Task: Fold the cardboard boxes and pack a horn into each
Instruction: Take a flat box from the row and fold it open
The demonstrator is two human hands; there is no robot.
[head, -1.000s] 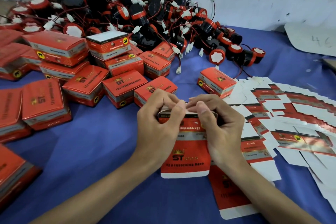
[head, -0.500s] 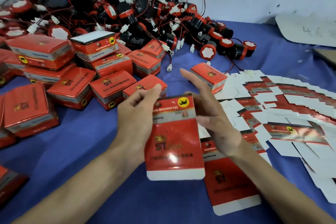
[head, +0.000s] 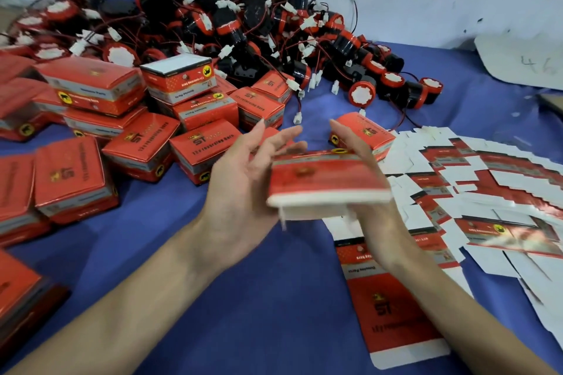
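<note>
Though it blurs in mid-air above the blue cloth-covered table (head: 243, 298), near centre, the red-and-white glossy cardboard carton (head: 326, 179) sits between both hands. Left hand (head: 240, 186): fingers straight, spread, pressing its left end. Right hand (head: 377, 222): under the right end, grip unclear. Likely light, thin, crease-prone, slick; hold by panel edges, not flaps.

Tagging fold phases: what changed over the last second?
Left hand and right hand released their pinch on the top flap of the flat carton, lifted it and tipped it nearly level; straight fingers now flank it. Horn pile, packed boxes and fanned blanks stayed put.
</note>
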